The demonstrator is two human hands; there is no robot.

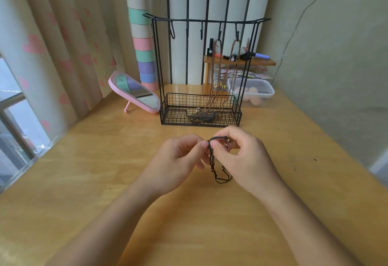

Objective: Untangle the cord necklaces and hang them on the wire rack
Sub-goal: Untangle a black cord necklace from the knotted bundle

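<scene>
A black cord necklace (212, 160) with small beads hangs bunched between my two hands above the wooden table. My left hand (178, 160) pinches the cord near its top with thumb and forefinger. My right hand (241, 156) pinches it right beside, with a loop of cord arching over its fingers. The cord's lower loop dangles near the tabletop. Behind stands the black wire rack (201, 20) with a row of hooks. Two brown cord necklaces (218, 76) hang from the two right hooks, and their pendants (202, 115) lie in the rack's bottom basket.
A pink tilted mirror (134, 93) stands left of the rack. A clear plastic box (252, 93) and a small wooden shelf (239, 62) with small items sit behind right. A pastel striped column (142, 34) rises at the back. Curtains hang on the left.
</scene>
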